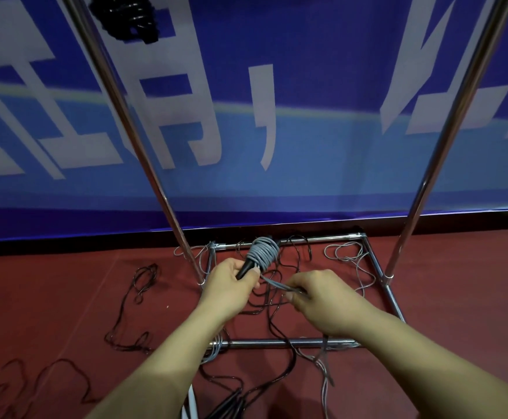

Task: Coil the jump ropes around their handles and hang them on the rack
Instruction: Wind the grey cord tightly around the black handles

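Holding the black handle [245, 269] low in its fist, the left hand [231, 282] tilts it up and away, so the handle's long axis runs from the fist toward the far rail of the rack base [292, 343]. Wrapped round the handle's upper end sits a fat grey coil [263, 252], just above the left thumb. From the bottom of that coil a short taut stretch of grey rope [277, 286] runs down and to the right, straight into the right hand [322, 297], whose grip is pinched tight on it. So the free rope lies to the right of the handle and slightly nearer the person, and the right hand is the one placed to carry it round. My read: the next wrap crosses the handle's axis just below the coil. Loose grey and black ropes [132, 313] trail over the red floor [65, 282] around the rack base.
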A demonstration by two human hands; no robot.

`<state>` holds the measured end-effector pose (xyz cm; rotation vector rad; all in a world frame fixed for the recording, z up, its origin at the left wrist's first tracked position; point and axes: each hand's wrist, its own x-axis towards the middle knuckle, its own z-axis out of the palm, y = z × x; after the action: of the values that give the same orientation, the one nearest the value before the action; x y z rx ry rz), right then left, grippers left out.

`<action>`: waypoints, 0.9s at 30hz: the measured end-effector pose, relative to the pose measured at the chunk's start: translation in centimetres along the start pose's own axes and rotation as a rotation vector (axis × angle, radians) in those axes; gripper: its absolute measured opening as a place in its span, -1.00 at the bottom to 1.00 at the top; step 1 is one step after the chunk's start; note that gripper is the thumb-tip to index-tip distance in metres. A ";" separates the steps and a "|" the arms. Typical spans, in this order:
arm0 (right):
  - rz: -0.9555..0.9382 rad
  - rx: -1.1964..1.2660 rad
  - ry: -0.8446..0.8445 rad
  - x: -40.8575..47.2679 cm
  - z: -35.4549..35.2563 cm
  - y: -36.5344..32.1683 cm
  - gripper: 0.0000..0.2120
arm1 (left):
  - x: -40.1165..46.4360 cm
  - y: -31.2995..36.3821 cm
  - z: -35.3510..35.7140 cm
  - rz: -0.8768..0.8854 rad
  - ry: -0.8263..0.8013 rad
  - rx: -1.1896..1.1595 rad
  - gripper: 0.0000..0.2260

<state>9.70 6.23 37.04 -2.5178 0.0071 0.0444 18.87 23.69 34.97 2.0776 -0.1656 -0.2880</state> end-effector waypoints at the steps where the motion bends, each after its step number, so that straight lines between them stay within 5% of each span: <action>1: 0.018 0.003 0.001 0.0 -0.1 0.2 -0.87 | 0.0 0.0 0.1 0.004 -0.001 0.027 -0.93; 14: 0.285 0.003 0.048 -0.7 -1.3 0.3 -0.57 | -0.1 0.8 2.2 0.048 0.002 0.196 -0.87; 22: 0.306 0.264 0.123 -1.3 -2.0 1.5 -0.65 | 0.2 0.8 2.2 0.056 0.004 0.288 -0.84; 27: 0.217 0.114 0.171 -1.5 -2.4 1.8 -0.73 | -0.5 1.0 2.6 0.083 -0.154 0.438 -0.83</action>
<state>8.27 3.37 38.02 -2.3891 0.3423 -0.0814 17.63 21.13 34.63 2.4727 -0.4401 -0.3879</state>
